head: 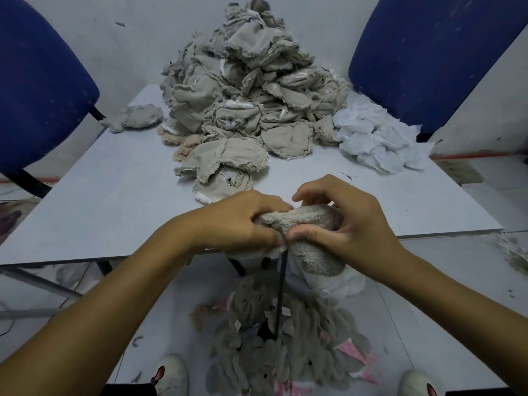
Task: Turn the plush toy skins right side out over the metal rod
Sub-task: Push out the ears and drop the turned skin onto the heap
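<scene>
Your left hand (243,221) and right hand (345,221) both pinch a fuzzy beige plush skin (303,221) with curled fingers, bunched atop the dark metal rod (281,287) at the table's (114,195) near edge.

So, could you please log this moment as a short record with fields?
left hand: grips the plush skin
right hand: grips the same skin, thumb on top
metal rod: runs down from the skin toward the floor
table: holds a pile of inside-out skins
floor: heap of fluffy skins around the rod's base
</scene>
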`<state>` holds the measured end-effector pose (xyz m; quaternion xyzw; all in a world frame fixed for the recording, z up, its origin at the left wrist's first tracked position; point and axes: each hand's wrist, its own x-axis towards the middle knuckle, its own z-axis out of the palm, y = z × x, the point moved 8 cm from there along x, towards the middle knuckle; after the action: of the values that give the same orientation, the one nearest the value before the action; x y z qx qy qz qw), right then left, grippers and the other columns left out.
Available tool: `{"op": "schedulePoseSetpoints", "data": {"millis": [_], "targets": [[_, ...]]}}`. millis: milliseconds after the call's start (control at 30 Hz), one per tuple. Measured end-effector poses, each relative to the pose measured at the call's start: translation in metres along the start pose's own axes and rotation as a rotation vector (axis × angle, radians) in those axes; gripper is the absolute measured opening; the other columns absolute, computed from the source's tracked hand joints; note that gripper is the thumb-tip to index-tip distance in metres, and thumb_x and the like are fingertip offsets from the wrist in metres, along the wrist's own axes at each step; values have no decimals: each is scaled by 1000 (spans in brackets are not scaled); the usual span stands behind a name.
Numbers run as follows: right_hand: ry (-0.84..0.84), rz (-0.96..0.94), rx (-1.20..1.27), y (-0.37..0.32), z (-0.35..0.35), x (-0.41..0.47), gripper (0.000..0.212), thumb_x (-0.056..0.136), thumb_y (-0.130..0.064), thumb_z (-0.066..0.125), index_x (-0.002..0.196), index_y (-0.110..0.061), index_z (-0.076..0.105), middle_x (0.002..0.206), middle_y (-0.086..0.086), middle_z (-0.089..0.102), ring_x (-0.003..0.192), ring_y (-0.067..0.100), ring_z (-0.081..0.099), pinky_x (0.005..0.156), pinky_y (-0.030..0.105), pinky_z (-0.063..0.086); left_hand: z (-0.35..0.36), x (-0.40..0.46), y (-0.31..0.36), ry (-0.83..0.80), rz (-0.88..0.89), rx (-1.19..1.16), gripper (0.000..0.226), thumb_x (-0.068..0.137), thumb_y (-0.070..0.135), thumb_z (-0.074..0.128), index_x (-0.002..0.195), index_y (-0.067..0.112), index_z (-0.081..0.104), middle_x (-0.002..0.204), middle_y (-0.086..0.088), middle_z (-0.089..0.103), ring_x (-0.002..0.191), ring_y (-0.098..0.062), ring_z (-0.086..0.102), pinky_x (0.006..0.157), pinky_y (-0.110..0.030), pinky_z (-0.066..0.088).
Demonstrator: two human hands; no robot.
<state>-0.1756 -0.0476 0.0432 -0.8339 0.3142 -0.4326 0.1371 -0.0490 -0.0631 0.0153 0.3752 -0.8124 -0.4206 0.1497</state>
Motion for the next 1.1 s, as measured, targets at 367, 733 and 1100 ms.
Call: {"op": "schedulePoseSetpoints", "data": {"millis": [367, 733, 1100], "targets": [[-129, 82, 6, 17, 15, -10, 44, 76, -47, 76, 106, -22, 56, 80, -16, 52, 73, -2, 52, 65, 8, 37, 15, 12, -26, 55, -131, 235, 29, 69, 27, 89, 89, 17, 72, 90, -3, 73, 88, -22, 66, 82, -42, 53], [-306, 231, 80, 24, 55, -35, 32, 88, -56, 52, 109, -39, 35, 86, -23, 58, 73, 8, 58, 65, 15, 42, 13, 8, -21, 79, -112, 163, 33, 65, 16, 91, 94, 13, 75, 87, -9, 72, 85, -28, 66, 81, -43, 54], [-315, 113, -163, 22, 47, -32, 31, 89, -49, 37, 104, -27, 52, 78, 2, 65, 63, 24, 56, 55, 38, 46, 9, 11, -15, 39, -77, -73, 38, 65, 2, 89, 73, 27, 61, 73, -8, 59, 71, -29, 56, 66, -41, 49]]}}
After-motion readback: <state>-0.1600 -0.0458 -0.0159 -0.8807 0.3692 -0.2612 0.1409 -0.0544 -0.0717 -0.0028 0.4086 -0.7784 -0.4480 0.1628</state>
